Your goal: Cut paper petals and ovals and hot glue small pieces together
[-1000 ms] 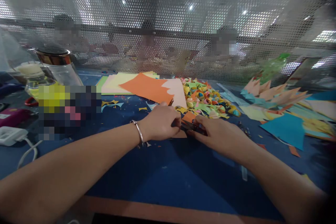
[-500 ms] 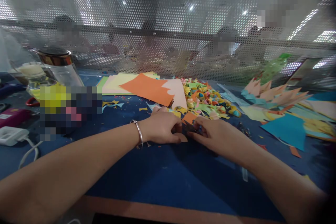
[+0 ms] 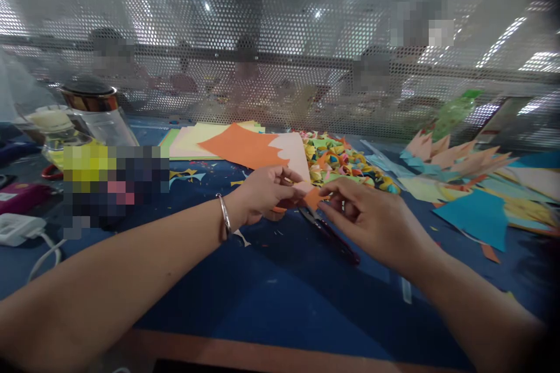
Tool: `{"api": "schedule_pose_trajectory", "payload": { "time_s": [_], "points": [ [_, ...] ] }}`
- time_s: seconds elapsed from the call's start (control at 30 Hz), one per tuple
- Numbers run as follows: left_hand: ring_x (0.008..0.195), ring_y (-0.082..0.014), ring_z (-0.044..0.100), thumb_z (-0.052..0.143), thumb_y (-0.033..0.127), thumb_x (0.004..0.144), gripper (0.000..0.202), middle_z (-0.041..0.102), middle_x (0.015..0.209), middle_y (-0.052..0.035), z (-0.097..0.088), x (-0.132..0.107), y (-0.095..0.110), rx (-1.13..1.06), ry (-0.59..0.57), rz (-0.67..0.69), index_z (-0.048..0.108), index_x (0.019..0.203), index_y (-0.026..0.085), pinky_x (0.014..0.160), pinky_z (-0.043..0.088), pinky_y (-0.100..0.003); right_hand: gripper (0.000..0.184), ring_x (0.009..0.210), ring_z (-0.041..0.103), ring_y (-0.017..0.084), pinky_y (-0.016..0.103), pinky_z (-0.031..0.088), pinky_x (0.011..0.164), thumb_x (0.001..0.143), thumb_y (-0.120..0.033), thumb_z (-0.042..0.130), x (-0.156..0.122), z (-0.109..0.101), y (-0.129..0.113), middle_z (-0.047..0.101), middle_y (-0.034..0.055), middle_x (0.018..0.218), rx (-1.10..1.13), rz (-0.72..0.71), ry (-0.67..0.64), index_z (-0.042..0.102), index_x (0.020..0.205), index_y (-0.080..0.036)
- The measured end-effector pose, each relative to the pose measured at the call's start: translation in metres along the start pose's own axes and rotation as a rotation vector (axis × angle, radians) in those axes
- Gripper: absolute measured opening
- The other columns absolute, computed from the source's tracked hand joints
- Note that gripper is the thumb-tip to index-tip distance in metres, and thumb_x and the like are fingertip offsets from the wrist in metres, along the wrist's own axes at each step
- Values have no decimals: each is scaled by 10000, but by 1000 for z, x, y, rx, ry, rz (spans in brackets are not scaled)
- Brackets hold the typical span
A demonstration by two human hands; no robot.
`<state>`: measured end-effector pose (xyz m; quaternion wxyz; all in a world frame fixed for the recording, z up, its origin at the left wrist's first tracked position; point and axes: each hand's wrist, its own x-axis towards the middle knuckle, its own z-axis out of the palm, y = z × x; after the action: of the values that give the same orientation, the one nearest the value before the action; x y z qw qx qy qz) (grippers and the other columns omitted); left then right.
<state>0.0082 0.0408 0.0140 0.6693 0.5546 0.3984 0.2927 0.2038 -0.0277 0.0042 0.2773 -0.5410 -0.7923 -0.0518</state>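
Note:
Both of my hands are raised slightly over the middle of the blue table. My left hand (image 3: 266,192), with a silver bangle at the wrist, pinches a small pink paper piece (image 3: 301,187). Opposite it, my right hand (image 3: 365,207) has thumb and forefinger closed on the edge of a small orange paper piece (image 3: 312,198), which touches or overlaps the pink one. Below them a tool with metal jaws and long dark-red handles (image 3: 335,238) lies on the table, partly covered; its exact kind is unclear. Another orange-brown scrap (image 3: 275,214) shows under my left hand.
Behind my hands lie a large orange sheet (image 3: 245,145), a pale pink sheet (image 3: 300,154) and a heap of folded paper bits (image 3: 336,154). Folded pink points (image 3: 464,154) and a blue sheet (image 3: 475,215) are at right. A bottle (image 3: 102,111) and charger (image 3: 20,228) stand left.
My right hand has let go of the dark-handled tool, which now lies on the table. Both hands have risen a little, and the pink and orange paper pieces are lifted between them.

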Motion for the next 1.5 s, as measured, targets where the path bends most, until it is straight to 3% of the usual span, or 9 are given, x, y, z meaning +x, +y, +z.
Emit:
{"api": "schedule_pose_trajectory", "payload": {
  "time_s": [0.13,0.27,0.47,0.53,0.67,0.9,1.07,1.27,1.5],
  "points": [
    [497,-52,519,699,173,852,169,646,669,6,7,-5,5,-132,4,-109,559,759,158,492,296,-202,162,531,598,123,250,439,523,944,-262,566,-1,2,-3,713,8,807,-40,-184,48,662,1063,-209],
    [542,-60,569,729,195,844,195,675,663,-1,14,-8,4,-216,53,-133,578,727,156,580,391,-203,177,579,637,141,277,470,544,968,-247,542,-2,4,-4,739,46,946,-88,-263,101,663,1087,-195],
    [613,-81,647,709,63,823,148,678,666,-5,21,-11,2,-376,0,-114,604,750,138,757,493,-247,119,802,709,199,303,519,689,974,-227,552,-3,1,-6,731,58,889,5,-293,154,668,966,-201],
    [605,-80,654,717,59,816,116,690,683,-5,21,-12,3,-411,-6,-95,629,790,130,754,503,-245,91,790,699,185,293,519,697,962,-226,576,-3,0,-8,722,46,877,68,-263,179,665,950,-209],
    [616,-85,670,759,91,788,108,709,714,-14,21,-14,3,-428,-5,-35,654,780,120,727,512,-238,57,613,610,130,254,473,575,934,-234,617,-2,1,-10,651,-2,743,160,-140,213,664,909,-215],
    [648,-103,682,739,97,764,102,704,729,-17,23,-16,0,-436,-9,98,652,719,123,732,543,-266,108,509,542,108,232,413,472,892,-306,649,2,1,-11,623,-27,632,405,89,154,668,835,-216],
    [673,-99,671,764,176,760,93,708,750,-34,23,-15,-4,-363,-32,183,701,765,107,763,550,-268,190,483,529,109,240,401,452,873,-371,653,5,-1,-11,632,-11,618,451,138,131,648,776,-208],
    [699,-100,671,814,162,709,170,704,760,-30,19,-12,-10,-260,-57,278,713,829,98,784,557,-270,211,461,515,106,244,405,442,867,-399,664,7,-1,-9,645,-8,628,503,167,118,656,792,-203],
    [680,-96,669,736,108,774,41,701,733,-26,17,-11,-8,-174,-43,280,697,787,111,778,563,-272,225,499,535,113,235,409,438,866,-413,672,6,0,-7,668,10,646,492,174,108,682,800,-198]
  ]
}}
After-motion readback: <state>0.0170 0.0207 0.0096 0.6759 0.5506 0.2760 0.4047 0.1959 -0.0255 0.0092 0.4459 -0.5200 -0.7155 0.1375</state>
